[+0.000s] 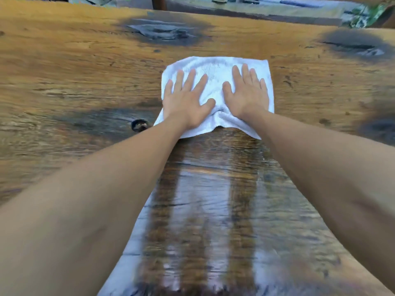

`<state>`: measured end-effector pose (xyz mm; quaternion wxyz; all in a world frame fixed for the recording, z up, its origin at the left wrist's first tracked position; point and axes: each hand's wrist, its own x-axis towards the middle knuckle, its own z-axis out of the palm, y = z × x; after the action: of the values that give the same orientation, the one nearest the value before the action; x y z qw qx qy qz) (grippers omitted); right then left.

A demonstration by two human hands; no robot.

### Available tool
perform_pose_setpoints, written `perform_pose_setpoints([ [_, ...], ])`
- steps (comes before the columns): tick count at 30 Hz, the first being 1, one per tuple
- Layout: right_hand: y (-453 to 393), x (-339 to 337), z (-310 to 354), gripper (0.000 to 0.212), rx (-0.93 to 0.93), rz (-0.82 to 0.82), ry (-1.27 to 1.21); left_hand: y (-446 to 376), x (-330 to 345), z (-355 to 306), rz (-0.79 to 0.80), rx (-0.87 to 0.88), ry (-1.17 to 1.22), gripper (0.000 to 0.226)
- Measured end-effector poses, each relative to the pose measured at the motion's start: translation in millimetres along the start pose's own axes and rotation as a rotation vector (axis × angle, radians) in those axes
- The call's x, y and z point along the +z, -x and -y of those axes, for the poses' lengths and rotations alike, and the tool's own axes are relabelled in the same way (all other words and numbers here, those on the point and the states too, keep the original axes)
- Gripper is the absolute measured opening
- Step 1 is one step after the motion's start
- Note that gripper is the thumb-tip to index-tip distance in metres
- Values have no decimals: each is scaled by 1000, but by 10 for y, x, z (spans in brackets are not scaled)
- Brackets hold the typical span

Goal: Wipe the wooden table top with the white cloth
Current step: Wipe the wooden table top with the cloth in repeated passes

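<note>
A white cloth (215,69) lies spread flat on the wooden table top (74,67), a little beyond the middle. My left hand (187,99) presses on the cloth's left half with straight, spread fingers. My right hand (248,92) presses flat on its right half, fingers pointing away from me. Both arms reach out straight over the table. The cloth's near edge bunches slightly between my wrists. A dark, wet, shiny band of wood (213,210) runs from the cloth back toward me between my arms.
Dark knots mark the wood at the far centre (160,32), far right (354,45) and left of the cloth, where a small hole (139,124) sits. The table's far edge (256,18) runs across the top, with blurred ground and greenery behind it.
</note>
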<state>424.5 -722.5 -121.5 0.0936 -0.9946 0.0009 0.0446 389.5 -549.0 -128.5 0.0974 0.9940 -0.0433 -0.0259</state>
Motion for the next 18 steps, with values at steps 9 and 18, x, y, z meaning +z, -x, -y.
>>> perform_pose_setpoints([
  [9,1275,86,-120,65,5,20,-25,1211,96,-231,51,7,4,72],
  [18,2604,187,-269,65,38,11,-46,2362,141,-463,69,53,-6,75],
])
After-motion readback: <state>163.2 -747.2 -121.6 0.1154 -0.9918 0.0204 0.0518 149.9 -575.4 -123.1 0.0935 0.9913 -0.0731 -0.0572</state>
